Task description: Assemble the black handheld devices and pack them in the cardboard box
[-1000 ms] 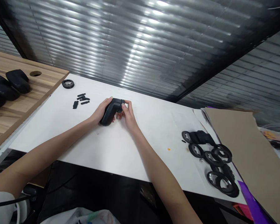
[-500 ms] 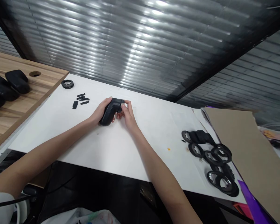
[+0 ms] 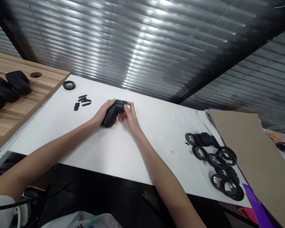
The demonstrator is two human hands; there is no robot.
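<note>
Fingers of the left hand (image 3: 102, 113) are wrapping one bent, smooth black casing (image 3: 112, 114) over the middle of a matte white tabletop (image 3: 152, 133), while the right hand (image 3: 131, 118) is pinching its shorter end. At least six glossy black rings (image 3: 199, 153) are overlapping on the right, beside stiff brown cardboard (image 3: 249, 152). About five flat black strips (image 3: 86, 104) are lying to the left. Beyond, at least three rounded black shells (image 3: 18, 82) are resting on grained wood (image 3: 46, 76), and ribbed metallic slats (image 3: 104, 47) are shining behind.
</note>
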